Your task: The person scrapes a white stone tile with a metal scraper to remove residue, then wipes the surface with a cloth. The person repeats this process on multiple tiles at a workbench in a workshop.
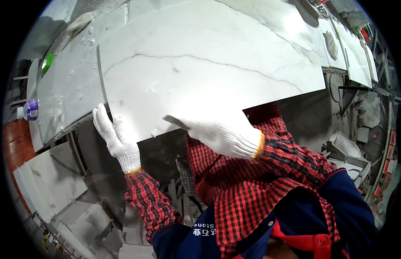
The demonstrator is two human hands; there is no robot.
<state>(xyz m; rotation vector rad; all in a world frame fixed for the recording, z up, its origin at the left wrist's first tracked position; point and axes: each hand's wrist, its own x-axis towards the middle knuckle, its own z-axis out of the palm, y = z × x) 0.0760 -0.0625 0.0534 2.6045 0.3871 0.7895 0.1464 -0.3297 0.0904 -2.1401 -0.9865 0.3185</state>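
A large white slab with grey veins (200,82) lies flat before me, marble-like in look. My left hand (118,140), in a white knit glove, rests at the slab's near left corner with its fingers stretched out and nothing in them. Over the near edge is my right hand (226,134), gloved alike and closed on a small flat grey strip (176,121). One end of that strip sticks out to the left, low over the slab's edge; I cannot tell whether it touches the stone. The glove hides its other end.
White crumbs dot a paler slab (66,95) on the left, where a purple-labelled bottle (31,109) lies near the outer edge. A white glove (331,45) lies on panels at the far right. Stacked pale slabs (53,181) stand below left, and a hose (387,142) runs down the right.
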